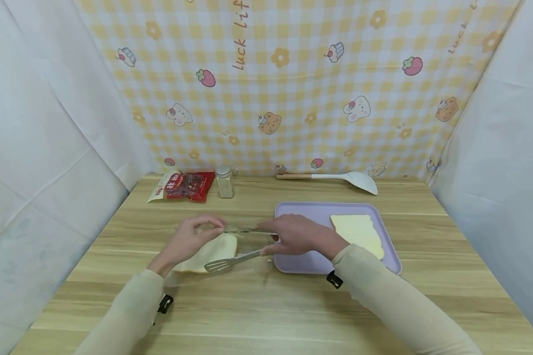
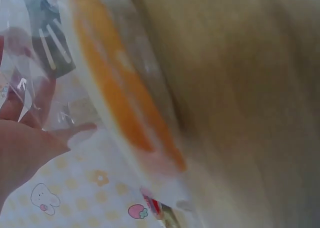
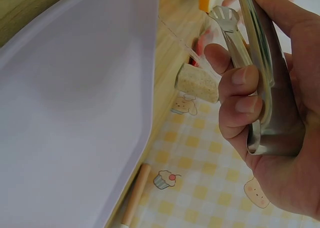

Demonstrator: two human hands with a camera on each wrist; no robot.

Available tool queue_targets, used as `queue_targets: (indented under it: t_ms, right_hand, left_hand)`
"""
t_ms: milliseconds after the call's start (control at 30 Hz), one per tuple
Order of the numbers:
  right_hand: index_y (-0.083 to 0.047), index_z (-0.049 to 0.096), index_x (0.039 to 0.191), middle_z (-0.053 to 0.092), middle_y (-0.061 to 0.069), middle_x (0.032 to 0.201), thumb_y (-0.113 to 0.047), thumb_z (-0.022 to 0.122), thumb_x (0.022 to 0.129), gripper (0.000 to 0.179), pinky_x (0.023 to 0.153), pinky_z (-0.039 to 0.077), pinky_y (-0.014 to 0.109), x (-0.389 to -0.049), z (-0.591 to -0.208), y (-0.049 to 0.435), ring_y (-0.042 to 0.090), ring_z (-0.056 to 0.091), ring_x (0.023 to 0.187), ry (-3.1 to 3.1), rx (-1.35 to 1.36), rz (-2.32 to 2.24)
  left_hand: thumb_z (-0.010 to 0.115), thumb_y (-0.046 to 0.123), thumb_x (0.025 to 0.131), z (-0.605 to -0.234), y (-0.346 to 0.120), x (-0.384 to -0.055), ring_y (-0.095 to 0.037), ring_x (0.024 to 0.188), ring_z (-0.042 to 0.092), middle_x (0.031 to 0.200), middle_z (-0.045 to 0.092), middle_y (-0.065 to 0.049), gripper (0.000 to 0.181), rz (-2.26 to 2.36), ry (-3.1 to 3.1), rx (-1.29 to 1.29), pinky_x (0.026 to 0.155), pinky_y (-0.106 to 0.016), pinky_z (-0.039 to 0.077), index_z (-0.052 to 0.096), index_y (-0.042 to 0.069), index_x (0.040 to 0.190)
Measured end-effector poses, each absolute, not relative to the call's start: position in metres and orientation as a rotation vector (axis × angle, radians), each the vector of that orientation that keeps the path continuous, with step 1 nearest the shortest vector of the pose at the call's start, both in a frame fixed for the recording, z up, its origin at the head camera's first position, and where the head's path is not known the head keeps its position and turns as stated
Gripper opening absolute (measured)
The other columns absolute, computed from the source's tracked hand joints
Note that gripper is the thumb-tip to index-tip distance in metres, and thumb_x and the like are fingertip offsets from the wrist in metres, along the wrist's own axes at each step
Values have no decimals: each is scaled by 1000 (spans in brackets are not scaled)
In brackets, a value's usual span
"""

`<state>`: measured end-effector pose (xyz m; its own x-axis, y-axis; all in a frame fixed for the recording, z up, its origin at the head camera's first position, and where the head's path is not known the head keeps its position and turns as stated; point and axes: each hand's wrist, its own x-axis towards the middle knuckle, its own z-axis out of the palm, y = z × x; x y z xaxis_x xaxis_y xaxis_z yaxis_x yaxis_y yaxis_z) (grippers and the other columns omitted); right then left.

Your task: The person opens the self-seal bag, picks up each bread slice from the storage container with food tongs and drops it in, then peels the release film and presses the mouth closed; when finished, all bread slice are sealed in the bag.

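My right hand (image 1: 295, 234) grips metal tongs (image 1: 244, 257), their arms spread and a slotted end pointing left. In the right wrist view, my fingers curl round the tongs (image 3: 265, 88) close to their bent end. My left hand (image 1: 193, 239) pinches a thin clear plastic bag (image 2: 30, 83) with thumb and fingers. Beneath it lies white bread (image 1: 209, 254), partly covered by the hand; the left wrist view shows an orange layer (image 2: 117, 83) along its edge. One slotted tong end (image 2: 52, 45) appears through the plastic there.
A lilac tray (image 1: 299, 266) at the right carries a bread slice (image 1: 357, 234), partly behind my right forearm. Along the back are a red snack packet (image 1: 188, 186), a seasoning jar (image 1: 225, 182) and a white spatula (image 1: 360, 181) with a wooden handle. A patterned cloth hangs behind.
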<state>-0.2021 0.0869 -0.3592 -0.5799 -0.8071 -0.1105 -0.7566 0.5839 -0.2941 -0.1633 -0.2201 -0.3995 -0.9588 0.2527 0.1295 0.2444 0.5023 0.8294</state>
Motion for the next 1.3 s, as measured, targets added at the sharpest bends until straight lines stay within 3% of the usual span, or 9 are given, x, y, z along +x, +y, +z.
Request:
queue_targets:
  t_ms: [200, 433, 567, 833, 1067, 1300]
  right_hand:
    - [-16, 58, 150, 62, -8, 84, -52, 69, 100, 62, 63, 47, 29, -202, -358, 84, 8, 55, 72, 2578, -1274, -330]
    - [-18, 56, 153, 63, -9, 83, -53, 69, 100, 64, 63, 48, 29, -203, -356, 80, 8, 57, 71, 2562, -1226, -337]
    - [-18, 55, 153, 63, -8, 82, -52, 68, 101, 63, 62, 48, 29, -204, -358, 78, 8, 57, 69, 2563, -1231, -331]
    - [-18, 54, 154, 61, -8, 80, -56, 68, 100, 68, 63, 46, 29, -204, -366, 75, 7, 54, 69, 2565, -1194, -311]
    - [-20, 52, 156, 67, -7, 94, -58, 69, 98, 71, 72, 52, 33, -203, -368, 76, 9, 60, 80, 2582, -1117, -279]
    - [-19, 50, 157, 75, 2, 111, -57, 69, 98, 73, 83, 58, 38, -202, -361, 82, 12, 67, 92, 2581, -1126, -294]
  left_hand:
    - [73, 21, 101, -405, -214, -162, -40, 140, 55, 139, 69, -14, 21, 1602, 2735, 430, 116, -75, 36, 77, 2, 111]
    - [75, 16, 100, -408, -207, -161, -39, 142, 53, 142, 66, -19, 13, 1700, 2771, 430, 122, -72, 29, 77, 5, 106]
    - [73, 12, 100, -410, -205, -162, -40, 142, 50, 144, 63, -24, 12, 1774, 2737, 447, 124, -71, 24, 76, 2, 105]
    - [73, 16, 101, -410, -206, -162, -40, 143, 49, 147, 62, -21, 15, 1692, 2781, 404, 117, -77, 30, 76, 3, 106]
    - [74, 23, 101, -407, -208, -164, -38, 143, 52, 145, 65, -15, 19, 1619, 2799, 362, 113, -71, 41, 78, 6, 109]
    - [72, 21, 102, -404, -209, -166, -39, 145, 50, 145, 64, -19, 22, 1628, 2787, 322, 119, -69, 35, 77, 2, 112]
